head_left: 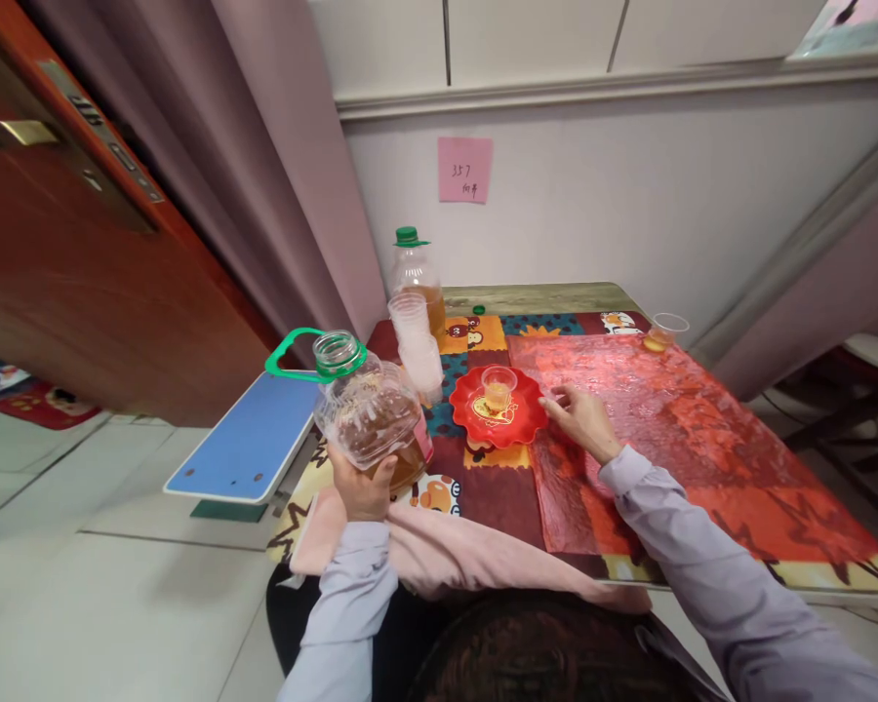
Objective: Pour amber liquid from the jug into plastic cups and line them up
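Observation:
My left hand is wrapped round the lower side of a big clear plastic jug, which is tilted slightly. The jug holds brown liquid, has a green handle ring, and its mouth is uncapped. My right hand has its thumb and fingertips closed at the right edge of a red scalloped plate. On that plate stands a clear plastic cup with a little yellowish liquid in it. Just behind the jug is a stack of clear plastic cups.
A second jug with a green cap stands at the back left. A loose green cap lies near the back edge. Another cup with liquid sits at the far right. A pink cloth covers the front edge; a blue bench is at left.

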`<state>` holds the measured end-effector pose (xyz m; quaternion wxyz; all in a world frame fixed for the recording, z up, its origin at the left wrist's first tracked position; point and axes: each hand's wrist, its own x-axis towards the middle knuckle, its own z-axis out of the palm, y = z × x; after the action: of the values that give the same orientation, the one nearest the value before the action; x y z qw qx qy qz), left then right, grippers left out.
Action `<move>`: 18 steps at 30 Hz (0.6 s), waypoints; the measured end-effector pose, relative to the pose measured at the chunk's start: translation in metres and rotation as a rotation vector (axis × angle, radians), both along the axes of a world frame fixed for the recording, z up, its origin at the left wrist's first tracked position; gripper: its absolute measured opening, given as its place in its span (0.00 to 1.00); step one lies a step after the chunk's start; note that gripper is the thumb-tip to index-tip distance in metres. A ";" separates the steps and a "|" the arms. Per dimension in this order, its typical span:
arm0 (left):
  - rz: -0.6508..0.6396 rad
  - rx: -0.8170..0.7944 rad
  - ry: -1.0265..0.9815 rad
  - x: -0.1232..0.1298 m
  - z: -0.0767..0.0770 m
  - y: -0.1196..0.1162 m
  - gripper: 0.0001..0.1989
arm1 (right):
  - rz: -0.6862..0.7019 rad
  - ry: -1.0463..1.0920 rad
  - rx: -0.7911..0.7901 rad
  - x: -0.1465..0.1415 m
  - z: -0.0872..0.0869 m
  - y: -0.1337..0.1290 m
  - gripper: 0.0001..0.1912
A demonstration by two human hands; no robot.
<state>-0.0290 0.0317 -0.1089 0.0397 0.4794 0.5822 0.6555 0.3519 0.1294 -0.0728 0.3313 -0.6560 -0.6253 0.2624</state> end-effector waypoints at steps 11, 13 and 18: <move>0.001 0.008 -0.024 0.001 0.003 0.000 0.57 | 0.397 -0.330 0.243 -0.055 0.032 0.041 0.45; 0.005 -0.001 -0.022 0.002 0.003 0.000 0.58 | 0.413 -0.374 0.200 -0.065 0.028 0.045 0.46; 0.036 -0.012 -0.023 -0.003 -0.003 0.000 0.56 | 0.391 -0.406 0.157 -0.074 0.028 0.045 0.41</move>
<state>-0.0318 0.0314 -0.1120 0.0376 0.4610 0.5943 0.6579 0.2781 0.1745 -0.0443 0.1922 -0.5347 -0.8117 0.1353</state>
